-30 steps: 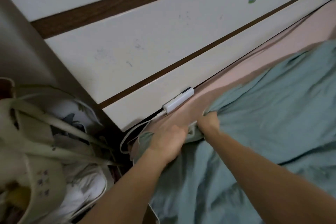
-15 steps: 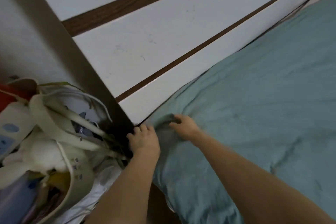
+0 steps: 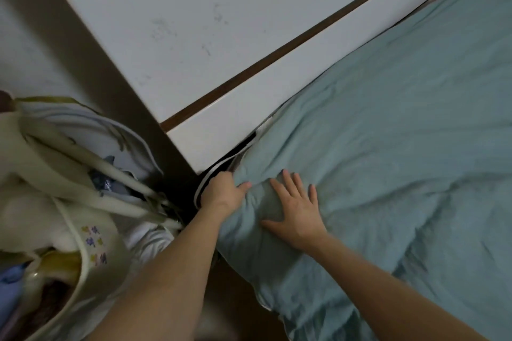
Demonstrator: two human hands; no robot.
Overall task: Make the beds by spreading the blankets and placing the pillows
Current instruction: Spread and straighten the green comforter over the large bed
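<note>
Both hands (image 3: 263, 202) press the teal blanket's (image 3: 388, 160) corner.

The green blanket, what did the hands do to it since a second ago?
They pulled the green blanket up over the pink sheet and the white plug strip, to the headboard. The right hand let go and now presses flat. The left hand moved to the corner, fingers hidden over its edge. The bags beside the bed stayed.

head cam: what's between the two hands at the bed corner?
Only a raised fold of the teal blanket. The left hand grips its corner edge; the right hand presses flat on it. Nothing else shows there in the head view.
</note>
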